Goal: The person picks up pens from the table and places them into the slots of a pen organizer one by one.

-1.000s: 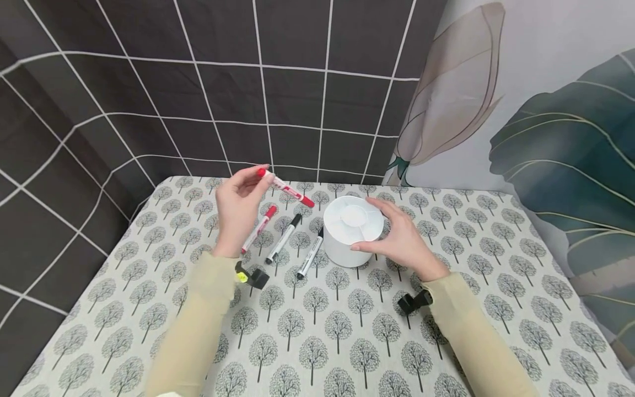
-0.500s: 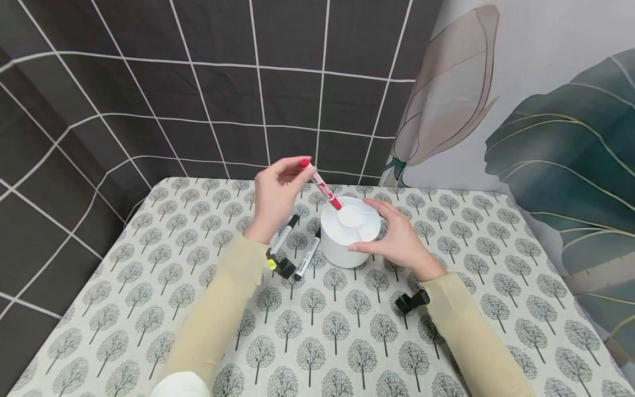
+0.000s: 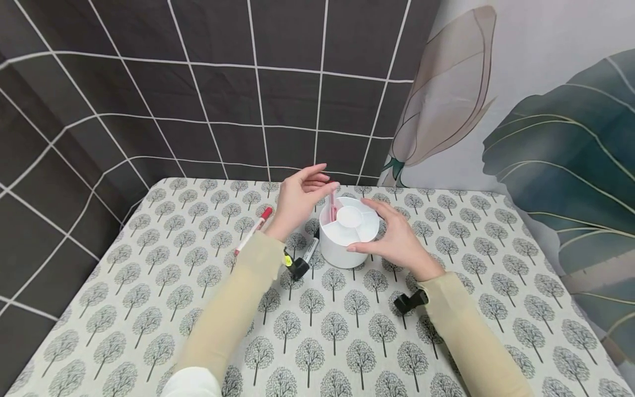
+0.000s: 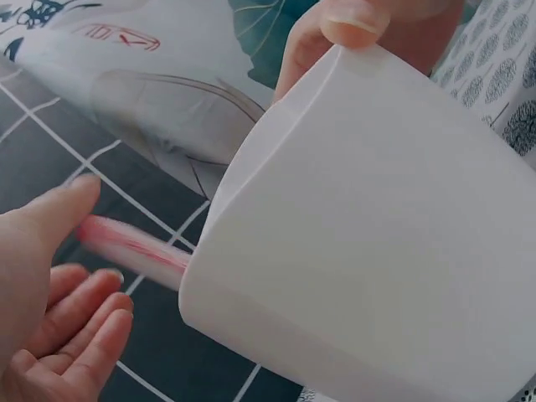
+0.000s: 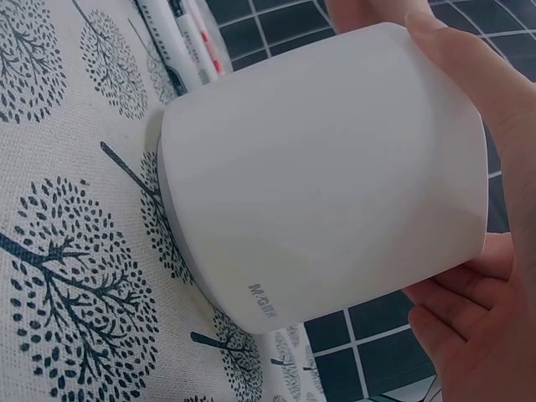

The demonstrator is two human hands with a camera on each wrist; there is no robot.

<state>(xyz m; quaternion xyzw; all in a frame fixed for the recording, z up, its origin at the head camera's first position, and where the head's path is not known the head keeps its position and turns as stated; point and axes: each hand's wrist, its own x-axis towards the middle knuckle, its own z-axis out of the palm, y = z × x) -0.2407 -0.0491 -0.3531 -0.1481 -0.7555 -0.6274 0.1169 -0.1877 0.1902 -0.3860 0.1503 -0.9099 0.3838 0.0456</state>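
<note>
A white round pen holder (image 3: 341,251) with divided compartments around a central cup stands on the table. My right hand (image 3: 401,237) grips it from the right, thumb at the near rim and fingers round the far side. A red whiteboard marker (image 3: 333,208) stands steeply in the holder's left compartment, blurred. Just above that compartment is my left hand (image 3: 303,197). In the left wrist view the marker (image 4: 138,251) pokes out past the holder's rim, its end close by the thumb; the loosely bent fingers are spread away from it.
Another red marker (image 3: 253,231) lies on the tree-print tablecloth (image 3: 357,331) left of my left wrist. A black-capped marker (image 3: 311,249) lies close against the holder's left side. Behind the table hangs a dark grid-patterned curtain (image 3: 208,94).
My left hand has moved right to the holder, carrying the red marker, tipped it upright into the left compartment and spread its fingers off it. My right hand stays on the holder.
</note>
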